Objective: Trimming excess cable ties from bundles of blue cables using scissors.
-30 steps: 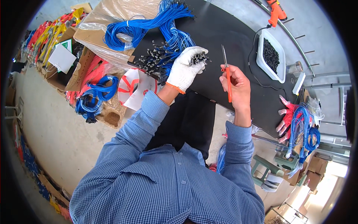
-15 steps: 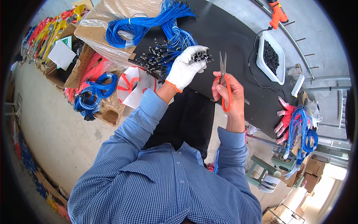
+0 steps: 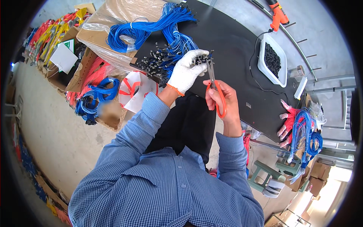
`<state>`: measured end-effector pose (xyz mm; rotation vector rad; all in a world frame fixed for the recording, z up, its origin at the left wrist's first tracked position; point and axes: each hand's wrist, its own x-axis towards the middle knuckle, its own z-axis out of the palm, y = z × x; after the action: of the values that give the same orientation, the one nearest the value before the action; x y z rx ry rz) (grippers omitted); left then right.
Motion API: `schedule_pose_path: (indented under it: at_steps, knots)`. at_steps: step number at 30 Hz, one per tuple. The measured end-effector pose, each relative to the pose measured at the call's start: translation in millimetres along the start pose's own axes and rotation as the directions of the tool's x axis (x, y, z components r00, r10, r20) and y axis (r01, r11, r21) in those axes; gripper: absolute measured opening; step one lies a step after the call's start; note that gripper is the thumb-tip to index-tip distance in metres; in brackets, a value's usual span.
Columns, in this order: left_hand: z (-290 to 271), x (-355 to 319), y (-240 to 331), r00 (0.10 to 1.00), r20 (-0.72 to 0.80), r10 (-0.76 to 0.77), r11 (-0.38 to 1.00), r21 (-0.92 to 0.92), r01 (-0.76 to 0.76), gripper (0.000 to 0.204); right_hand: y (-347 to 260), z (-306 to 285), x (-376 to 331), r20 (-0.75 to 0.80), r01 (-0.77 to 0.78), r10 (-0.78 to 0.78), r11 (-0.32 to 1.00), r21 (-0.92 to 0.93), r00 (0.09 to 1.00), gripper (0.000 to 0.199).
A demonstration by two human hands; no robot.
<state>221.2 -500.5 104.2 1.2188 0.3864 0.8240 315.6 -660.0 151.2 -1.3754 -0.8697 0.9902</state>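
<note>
My left hand (image 3: 186, 72), in a white knitted glove with an orange cuff, sits a little above the middle of the frame, its fingers closed around a tight bunch of thin wire ends with black tips (image 3: 200, 59). The tips poke out past my fingers toward the right. My right hand (image 3: 226, 101), bare, is just below and to the right, gripping a pair of steel scissors with orange handles (image 3: 211, 75). The blades point up at the bunch and reach its right edge; I cannot tell whether they touch a tip.

To the left of my glove, a thick spray of more black-tipped wire ends (image 3: 154, 63) fans out. Above it hangs a long bundle of blue wires (image 3: 180, 41), running toward the top of the frame, where it meets a looped coil of blue wire (image 3: 126, 36). That coil lies partly over a cardboard box wrapped in clear plastic (image 3: 92, 38) at the upper left.

The matte black tabletop (image 3: 227, 38) stretches away to the right. Near its upper right edge stands a white rectangular plastic tray (image 3: 284, 77) holding a heap of small black pieces (image 3: 272, 60). Above the tray, at the upper right, is an orange and black power tool (image 3: 279, 18) with a black cord (image 3: 250, 64) that curves down across the table.
</note>
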Motion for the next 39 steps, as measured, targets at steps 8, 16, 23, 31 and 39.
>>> schedule_pose_path:
  at_steps: [8, 16, 23, 31, 39]
  knots:
    - [1.7, -3.4, 8.3, 0.999, -0.026, -0.047, 0.999, -0.026, 0.046, 0.043, 12.7, -11.6, 5.1, 0.013, -0.005, 0.002, 0.975, 0.222, 1.0, 0.037]
    - [3.5, -7.8, 8.6, 1.0, -0.018, -0.016, 0.999, -0.047, 0.016, 0.051, 24.8, -21.8, 6.8, 0.148, -0.04, -0.032, 0.884, 0.465, 0.989, 0.054]
    - [-3.7, -21.3, 10.5, 0.964, -0.006, 0.266, 0.888, 0.39, -0.243, 0.065, 31.1, -27.1, 7.3, 0.174, 0.029, -0.144, 0.845, 0.534, 0.974, 0.064]
    - [-1.3, -34.1, 26.7, 0.897, -0.117, 0.426, 0.797, 0.518, -0.311, 0.062, 31.6, -20.0, 3.3, 0.161, 0.094, -0.193, 0.872, 0.48, 0.968, 0.074]
    - [26.2, -100.9, 51.2, 0.921, 0.079, 0.38, 0.545, 0.785, -0.293, 0.026, 24.3, -16.3, -4.7, 0.015, 0.228, -0.239, 0.943, 0.241, 0.971, 0.066]
